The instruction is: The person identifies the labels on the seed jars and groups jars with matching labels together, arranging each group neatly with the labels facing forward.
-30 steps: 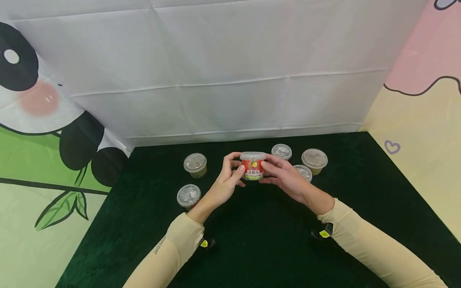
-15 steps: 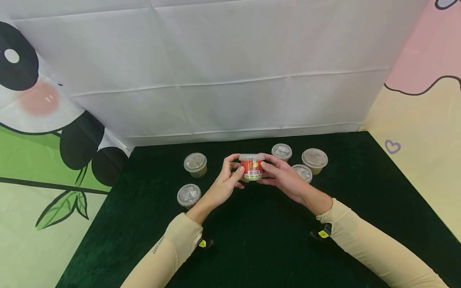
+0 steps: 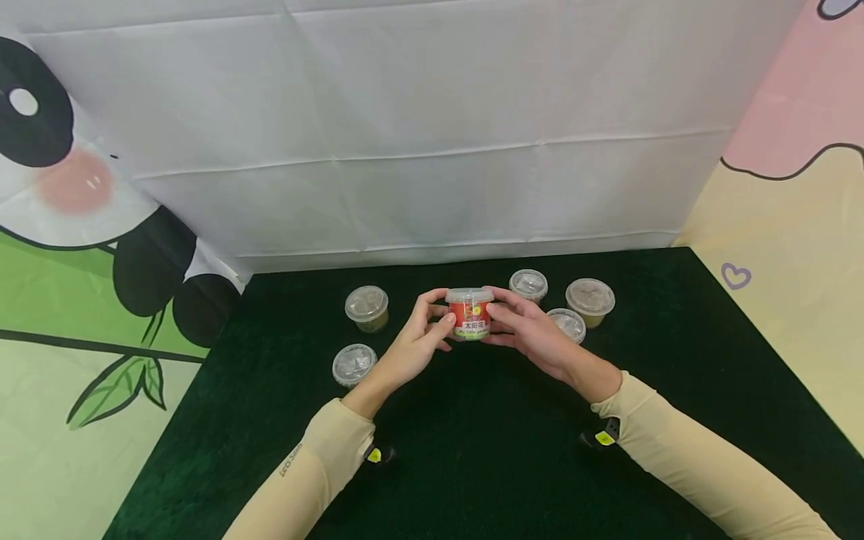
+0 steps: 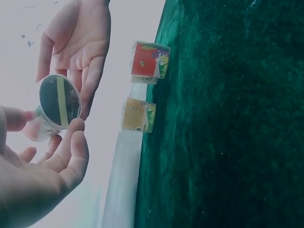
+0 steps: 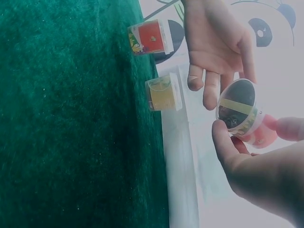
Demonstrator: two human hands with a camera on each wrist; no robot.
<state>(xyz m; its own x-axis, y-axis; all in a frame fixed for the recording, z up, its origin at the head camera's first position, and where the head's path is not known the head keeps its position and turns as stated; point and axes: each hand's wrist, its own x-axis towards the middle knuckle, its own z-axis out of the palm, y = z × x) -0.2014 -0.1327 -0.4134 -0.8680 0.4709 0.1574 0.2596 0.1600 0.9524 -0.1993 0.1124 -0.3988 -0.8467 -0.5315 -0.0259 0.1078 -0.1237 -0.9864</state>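
A small clear plastic cup with a lid and a red label with a flower picture is held up over the dark green table. My left hand grips its left side, thumb on the front and fingers behind. On the opposite side my right hand grips it between thumb and fingers. The wrist views show the dark round underside of the cup, crossed by a yellow strip. From the right wrist view, the right thumb and fingers hold the cup's side.
Two lidded cups stand at left, one far and one near beside the left forearm. Behind the right hand are three more: a back cup, a wider cup and a partly hidden cup. A white cloth hangs behind the table.
The cup has shifted slightly left and a little lower, with both hands around it. Its label tipped out of clear view, then came back. The left forearm moved slightly left.
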